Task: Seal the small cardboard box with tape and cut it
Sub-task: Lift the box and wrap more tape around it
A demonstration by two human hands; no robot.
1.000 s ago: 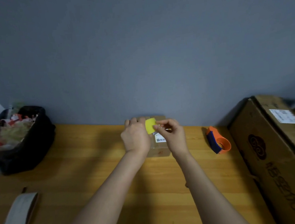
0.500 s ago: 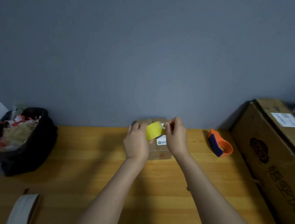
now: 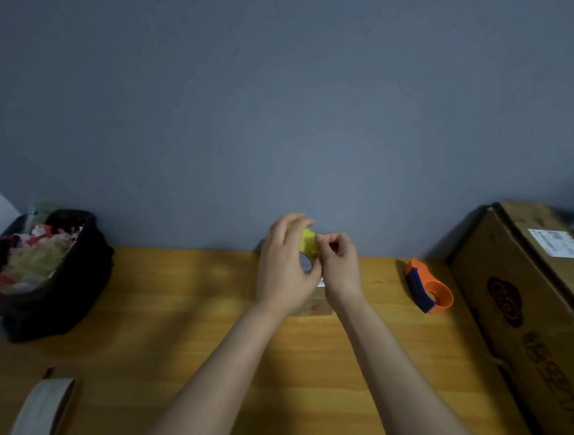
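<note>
Left hand (image 3: 284, 269) is gripping the yellow tape roll (image 3: 307, 241), fingers curled around it; right hand (image 3: 339, 264) is pinching at the roll's edge. Both are hovering above the small cardboard box (image 3: 315, 306), which is sitting mid-table (image 3: 184, 328), mostly hidden. Orange tape dispenser (image 3: 428, 290) is lying to the right, apart

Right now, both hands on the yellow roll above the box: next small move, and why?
Probably peel the tape end free with the right hand and pull it down toward the small cardboard box. The left hand grips the yellow tape roll, the right fingers pinch at its edge, and no strip shows on the box yet.
</note>
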